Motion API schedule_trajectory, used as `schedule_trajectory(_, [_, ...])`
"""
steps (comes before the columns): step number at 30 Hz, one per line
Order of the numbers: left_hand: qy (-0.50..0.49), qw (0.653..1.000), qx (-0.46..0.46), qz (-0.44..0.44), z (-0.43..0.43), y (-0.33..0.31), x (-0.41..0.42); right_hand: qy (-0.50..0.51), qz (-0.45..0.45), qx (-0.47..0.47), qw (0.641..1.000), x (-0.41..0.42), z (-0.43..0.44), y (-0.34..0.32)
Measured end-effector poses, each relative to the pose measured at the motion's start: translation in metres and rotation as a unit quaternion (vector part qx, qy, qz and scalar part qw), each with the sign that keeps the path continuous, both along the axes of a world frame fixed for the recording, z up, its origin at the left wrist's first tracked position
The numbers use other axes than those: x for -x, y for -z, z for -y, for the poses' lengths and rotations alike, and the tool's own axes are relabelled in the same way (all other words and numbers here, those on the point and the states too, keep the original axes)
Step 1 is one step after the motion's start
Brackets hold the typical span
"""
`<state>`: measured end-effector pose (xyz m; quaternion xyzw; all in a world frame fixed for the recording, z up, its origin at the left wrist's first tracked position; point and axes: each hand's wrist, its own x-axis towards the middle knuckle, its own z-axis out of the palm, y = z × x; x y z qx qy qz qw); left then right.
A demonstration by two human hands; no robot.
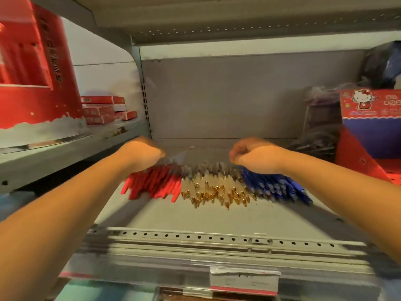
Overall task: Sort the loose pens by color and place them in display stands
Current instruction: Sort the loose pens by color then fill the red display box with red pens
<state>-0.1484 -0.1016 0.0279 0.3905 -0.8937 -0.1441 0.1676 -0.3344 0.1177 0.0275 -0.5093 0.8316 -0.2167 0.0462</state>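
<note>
While both forearms reach across the grey metal shelf, the loose pens lie on it in three touching bands: red plastic pens on the left, clear-barrelled pens with brass-coloured tips in the middle and blue plastic pens on the right, all lying front to back. The left hand sits over the far ends of the red band, the right hand over the far ends of the blue band. Each shows only its back, knuckles bent downward. Motion blur hides the fingers, so whether either grasps pens or merely rests on them cannot be told. A red display stand with a cartoon-cat header card stands at the right edge, well apart from the red band and near the blue one; a heap of dark pens lies beside it.

Handling, as judged: each pen is light, stiff and smooth, so a round barrel will roll and a loose bundle will slide apart. A handful is best encircled near mid-barrel, fingers and thumb closing around one colour only, tips kept level. The clear band, hemmed in by both neighbours, is the likeliest to be mixed at its borders.
</note>
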Motion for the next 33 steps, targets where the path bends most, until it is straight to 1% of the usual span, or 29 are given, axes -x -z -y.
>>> schedule_trajectory(4, [-0.037,0.999,-0.020,0.027,0.037,0.013,-0.028,-0.005,0.011,-0.007,1.000,-0.037,0.042,-0.002])
schedule_trajectory(6, [-0.040,0.998,-0.039,0.023,0.049,0.018,-0.037,-0.005,0.011,-0.008,1.000,-0.054,0.064,-0.003])
schedule_trajectory(9, [-0.025,0.997,-0.072,0.006,0.059,0.022,-0.042,-0.002,0.010,-0.008,1.000,-0.077,0.099,-0.002])
schedule_trajectory(12, [-0.004,0.993,-0.121,-0.016,0.061,0.026,-0.038,0.010,-0.006,-0.029,1.000,-0.093,0.130,0.003])
schedule_trajectory(14, [0.020,0.992,-0.124,-0.008,0.060,0.028,-0.032,0.017,-0.016,-0.041,0.999,-0.100,0.147,0.006])
schedule_trajectory(19, [0.032,0.990,-0.137,0.008,0.055,0.028,-0.023,0.030,-0.039,-0.067,0.997,-0.104,0.172,0.009])
schedule_trajectory(23, [0.016,0.980,-0.198,0.017,0.048,0.022,-0.023,0.055,-0.024,-0.077,0.995,-0.097,0.181,0.008])
schedule_trajectory(25, [0.014,0.976,-0.215,0.037,0.046,0.020,-0.019,0.057,-0.027,-0.100,0.993,-0.092,0.187,0.009])
schedule_trajectory(29, [0.040,0.961,-0.261,0.081,0.043,0.021,-0.005,0.059,-0.035,-0.143,0.987,-0.083,0.196,0.012])
schedule_trajectory(33, [0.040,0.954,-0.275,0.115,0.044,0.018,0.004,0.055,-0.042,-0.163,0.984,-0.073,0.202,0.011])
